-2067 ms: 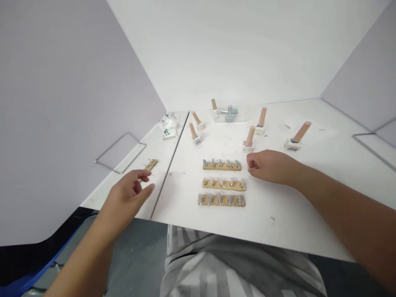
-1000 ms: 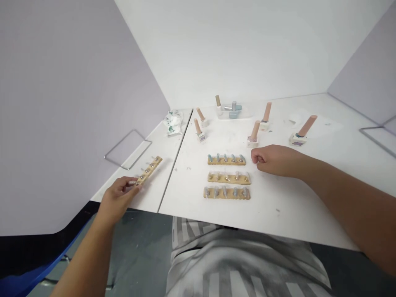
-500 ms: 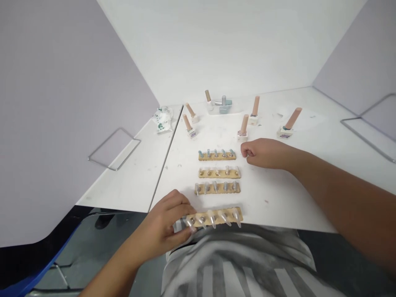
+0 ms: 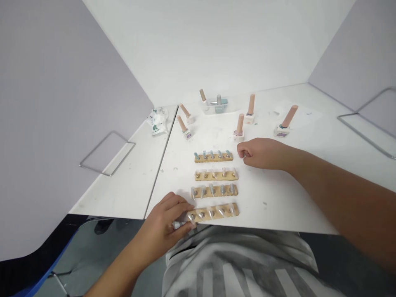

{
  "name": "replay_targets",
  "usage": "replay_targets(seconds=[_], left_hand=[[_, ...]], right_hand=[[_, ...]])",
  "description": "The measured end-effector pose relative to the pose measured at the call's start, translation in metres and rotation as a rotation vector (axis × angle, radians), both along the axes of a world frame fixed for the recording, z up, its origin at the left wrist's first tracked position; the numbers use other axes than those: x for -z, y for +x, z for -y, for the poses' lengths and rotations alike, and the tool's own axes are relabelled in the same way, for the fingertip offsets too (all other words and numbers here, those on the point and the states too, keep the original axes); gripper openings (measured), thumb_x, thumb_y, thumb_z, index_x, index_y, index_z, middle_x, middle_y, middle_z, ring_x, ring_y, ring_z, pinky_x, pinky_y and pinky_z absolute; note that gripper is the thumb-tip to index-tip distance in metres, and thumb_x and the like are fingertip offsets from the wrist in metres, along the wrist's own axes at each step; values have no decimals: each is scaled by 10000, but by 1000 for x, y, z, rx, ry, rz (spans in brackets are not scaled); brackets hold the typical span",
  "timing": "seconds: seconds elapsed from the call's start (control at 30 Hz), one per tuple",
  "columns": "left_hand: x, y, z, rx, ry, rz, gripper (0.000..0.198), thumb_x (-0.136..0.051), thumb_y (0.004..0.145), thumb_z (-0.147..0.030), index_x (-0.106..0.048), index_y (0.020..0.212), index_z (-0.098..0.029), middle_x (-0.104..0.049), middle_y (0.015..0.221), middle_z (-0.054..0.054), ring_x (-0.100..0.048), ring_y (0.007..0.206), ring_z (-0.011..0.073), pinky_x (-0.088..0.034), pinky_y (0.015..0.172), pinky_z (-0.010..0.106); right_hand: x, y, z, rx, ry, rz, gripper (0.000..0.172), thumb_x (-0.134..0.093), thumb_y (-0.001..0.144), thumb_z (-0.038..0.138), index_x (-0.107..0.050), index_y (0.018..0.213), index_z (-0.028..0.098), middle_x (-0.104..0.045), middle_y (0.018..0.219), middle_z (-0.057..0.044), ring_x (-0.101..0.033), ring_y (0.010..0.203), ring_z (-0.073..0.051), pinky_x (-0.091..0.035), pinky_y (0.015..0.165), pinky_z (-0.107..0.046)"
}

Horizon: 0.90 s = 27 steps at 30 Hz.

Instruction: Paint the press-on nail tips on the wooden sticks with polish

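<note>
Between thumb and fingers, my left hand (image 4: 168, 220) grips the left end of the nearest nail tip stand (image 4: 213, 212), a wooden strip bearing several clear nail tips at the table's front edge. Behind it lie a strip with silvery-grey tips (image 4: 214, 191), a strip with pale clear tips (image 4: 216, 175) and a strip with teal tips (image 4: 213, 157), roughly parallel. My right hand (image 4: 256, 152) rests curled on the table, right of the teal strip. Its fingers are folded in, and whether anything is inside is hidden. Just behind it stands a nail polish bottle (image 4: 239, 131) with a peach cap.
More peach-capped bottles stand at the back left (image 4: 185, 128) and right (image 4: 283, 128). A clear tray (image 4: 216, 109) holds several small bottles by the back wall. A crumpled white packet (image 4: 159, 121) lies left of the table seam. Wire brackets (image 4: 108, 153) flank both sides.
The nearest strip has been lowered from slightly tilted above the edge to about flat on the table, my left hand still on it. The view has shifted slightly; my right hand stays put.
</note>
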<state>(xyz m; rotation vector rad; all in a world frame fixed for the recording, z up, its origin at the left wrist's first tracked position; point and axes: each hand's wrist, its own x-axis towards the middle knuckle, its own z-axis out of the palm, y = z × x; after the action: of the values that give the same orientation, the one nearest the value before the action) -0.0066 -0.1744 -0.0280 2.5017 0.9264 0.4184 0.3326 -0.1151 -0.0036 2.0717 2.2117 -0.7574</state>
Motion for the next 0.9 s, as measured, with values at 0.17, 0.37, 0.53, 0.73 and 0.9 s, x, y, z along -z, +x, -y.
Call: replay_targets(seconds=[0.17, 0.37, 0.53, 0.73, 0.9], left_hand=[[6, -4, 0, -113, -11, 46, 169, -639, 898, -282, -621, 1054, -217, -667, 929, 90, -610, 811, 204, -533, 650, 305], [9, -7, 0, -136, 1, 38, 180, -632, 890, -267, -627, 1067, -230, -665, 920, 93, -612, 820, 213, -542, 645, 308], [8, -6, -2, -91, 5, 42, 183, -604, 900, -235, -647, 1077, -214, -662, 885, 92, -599, 806, 201, -538, 639, 295], [9, -2, -2, -80, 30, 59, 146, -601, 914, -242, -651, 1042, -194, -658, 848, 67, -578, 754, 177, -512, 641, 281], [14, -4, -4, -58, 53, 70, 167, -615, 910, -240, -635, 1071, -197, -658, 862, 57, -580, 763, 172, -511, 676, 288]], right_hand=[[1, 1, 0, -9, 16, -1, 36, -524, 740, 228, -523, 776, 233, -604, 755, -15, -512, 654, -172, -308, 576, -299], [4, 3, 0, -16, 29, -2, 74, -508, 745, 220, -544, 807, 241, -615, 766, -10, -535, 675, -175, -316, 578, -287], [6, 4, -1, -21, 34, 1, 85, -509, 746, 225, -550, 820, 239, -614, 749, -11, -528, 653, -170, -302, 576, -281], [2, 3, 1, -30, 15, 5, 105, -497, 749, 243, -547, 841, 240, -629, 765, -6, -537, 644, -166, -304, 568, -274], [-1, 2, 1, -26, 4, 22, 108, -498, 743, 235, -551, 837, 237, -634, 761, -9, -542, 638, -164, -304, 561, -275]])
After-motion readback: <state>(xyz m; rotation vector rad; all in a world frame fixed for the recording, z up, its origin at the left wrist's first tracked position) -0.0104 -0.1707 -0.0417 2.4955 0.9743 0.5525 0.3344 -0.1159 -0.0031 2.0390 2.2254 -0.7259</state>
